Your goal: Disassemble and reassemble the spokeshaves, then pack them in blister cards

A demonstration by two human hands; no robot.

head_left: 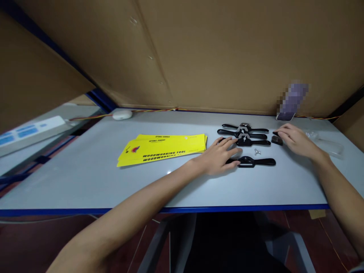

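Note:
My left hand [220,156] lies over the left ends of the black spokeshaves, its fingers apart and resting flat. Its thumb touches the left handle of the nearest spokeshave [265,162], whose frame has an open slot. Just behind, several more spokeshaves [257,143] with grey metal plates lie in a close row. A silver wing-shaped screw [257,151] sits between that row and the nearest one. At the right, the fingertips of my right hand [295,141] pinch a small dark flat piece [275,133]. Below it is a small dark stack or block [276,140], whose kind I cannot tell.
Yellow printed cards [167,148] are piled left of my left hand. Clear plastic bags [330,147] lie beyond my right wrist. A purple blurred object [294,101] leans at the back board. A white rounded case [122,115] and a power strip [32,131] are leftward.

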